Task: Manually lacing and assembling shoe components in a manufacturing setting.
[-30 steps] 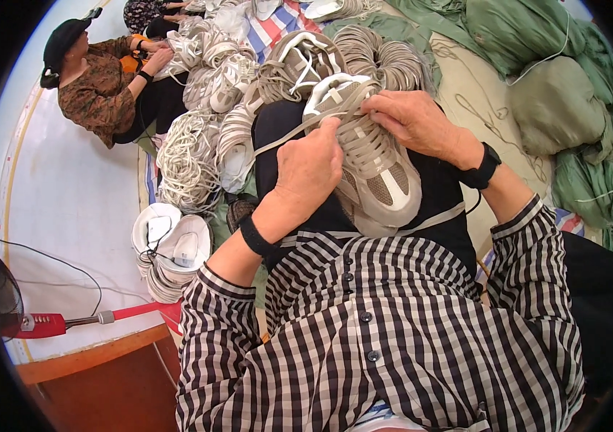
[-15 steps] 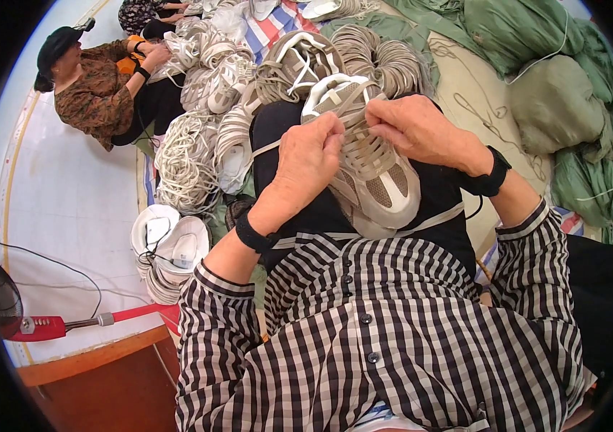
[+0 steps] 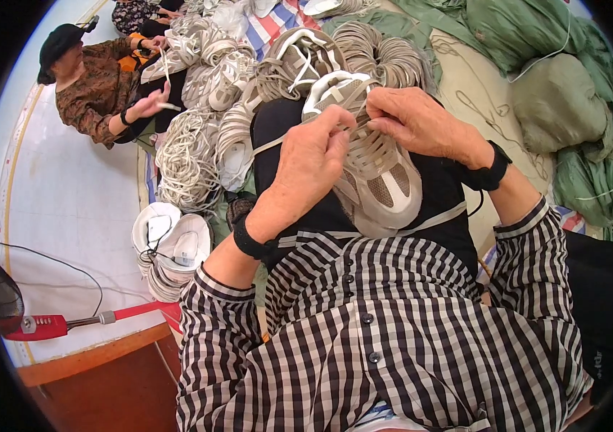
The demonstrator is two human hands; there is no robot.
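Observation:
A beige and grey sneaker [image 3: 385,191] rests on my lap, toe toward me, with flat pale laces [image 3: 368,153] crossing its front. My left hand [image 3: 313,162] is closed at the upper eyelets, thumb and forefinger pinching the shoelace. Opposite it, my right hand [image 3: 421,124] pinches the lace too, its other fingers curled. The two hands nearly meet over the shoe's tongue, and their fingertips partly hide the lace. A pale strap [image 3: 436,219] runs across my dark-clad thighs beneath the toe.
Beyond my knees lie heaped shoe uppers [image 3: 231,79] and another laced sneaker [image 3: 303,57]. A bundle of white laces [image 3: 187,158] and stacked white uppers [image 3: 169,241] sit left. Green sacks [image 3: 562,104] lie right. A co-worker [image 3: 97,90] handles a shoe at far left.
My left hand has shifted slightly right, closer to my right hand, which stays at the eyelets. The co-worker's nearer hand has swung away from the shoe, toward me.

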